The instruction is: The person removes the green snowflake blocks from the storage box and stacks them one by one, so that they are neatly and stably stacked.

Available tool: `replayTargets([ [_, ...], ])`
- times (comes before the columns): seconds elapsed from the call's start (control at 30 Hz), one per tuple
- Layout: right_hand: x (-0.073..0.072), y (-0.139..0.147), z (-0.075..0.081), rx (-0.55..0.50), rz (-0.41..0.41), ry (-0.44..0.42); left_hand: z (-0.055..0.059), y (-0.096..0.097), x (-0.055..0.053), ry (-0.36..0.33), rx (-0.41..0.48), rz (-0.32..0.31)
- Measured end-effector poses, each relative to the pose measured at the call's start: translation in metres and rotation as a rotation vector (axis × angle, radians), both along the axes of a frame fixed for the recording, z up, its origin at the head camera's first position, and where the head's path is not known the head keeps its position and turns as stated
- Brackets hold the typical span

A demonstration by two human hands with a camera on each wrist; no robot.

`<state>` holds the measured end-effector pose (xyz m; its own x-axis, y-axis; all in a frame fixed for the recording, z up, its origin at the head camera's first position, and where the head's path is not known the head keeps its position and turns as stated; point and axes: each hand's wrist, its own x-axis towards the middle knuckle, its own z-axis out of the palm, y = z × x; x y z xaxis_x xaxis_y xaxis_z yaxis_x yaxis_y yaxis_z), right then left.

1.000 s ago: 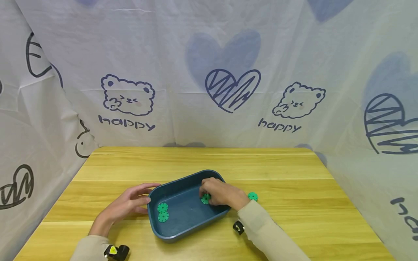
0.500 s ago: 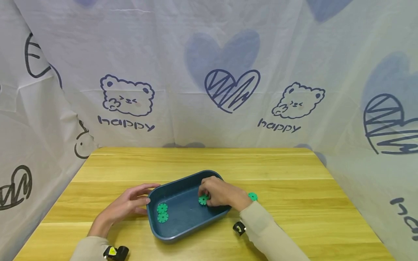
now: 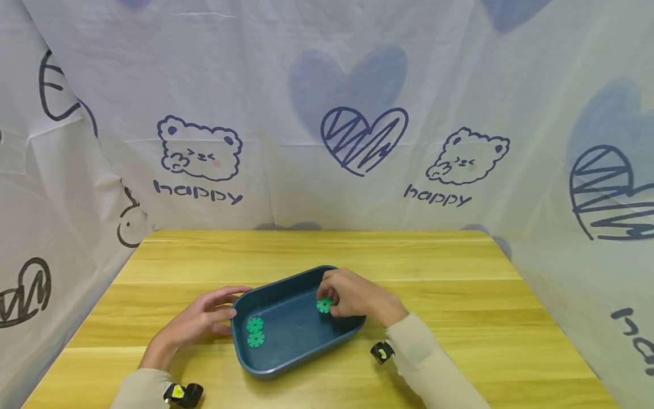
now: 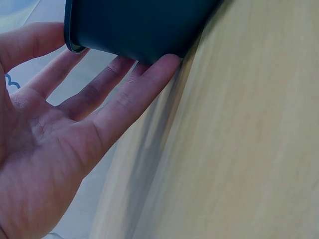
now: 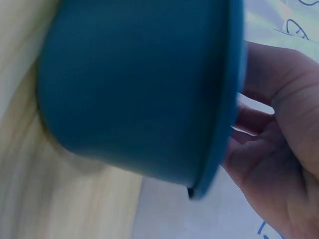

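Observation:
A dark blue-green bin point(image 3: 291, 363) stands slanted on the table. My right hand point(image 3: 352, 295) reaches over its right end and pinches a green notched disc point(image 3: 324, 305) above the bin floor. Two similar green discs point(image 3: 255, 332) lie side by side near the left end inside. My left hand point(image 3: 204, 312) rests at the bin's left end, its fingers spread and mostly straight. In the left wrist view its fingertips point(image 4: 167, 62) meet the outer wall and one digit reaches the rim. The bin wall point(image 5: 134, 89) hides the pinching fingertips in the right wrist view.
The wooden table point(image 3: 449, 267) extends around the bin on all sides. A white cloth point(image 3: 286, 187) printed with hearts and bears hangs behind and beside it. Black wrist cameras point(image 3: 184, 395) sit on both sleeves.
My right hand has lifted slightly and shifted right with the pinched disc. The loose disc right of the bin is now hidden behind the right wrist. The left hand has stayed in place.

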<state>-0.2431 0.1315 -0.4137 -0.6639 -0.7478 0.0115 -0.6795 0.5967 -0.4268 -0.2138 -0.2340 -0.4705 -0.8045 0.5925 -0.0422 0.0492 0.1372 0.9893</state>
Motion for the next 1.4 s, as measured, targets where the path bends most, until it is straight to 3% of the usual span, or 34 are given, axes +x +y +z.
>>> replayTargets([
  [0.57, 0.004, 0.042, 0.019, -0.086, -0.116, -0.077, 0.000, 0.000, 0.000, -0.001, -0.002, 0.001],
  [1.0, 0.003, 0.083, 0.014, -0.146, -0.170, -0.060, 0.002, 0.001, 0.000, 0.010, -0.008, 0.005],
  [1.4, 0.005, 0.117, 0.005, -0.092, -0.233, -0.053, 0.002, 0.001, 0.001, 0.011, -0.016, 0.013],
])
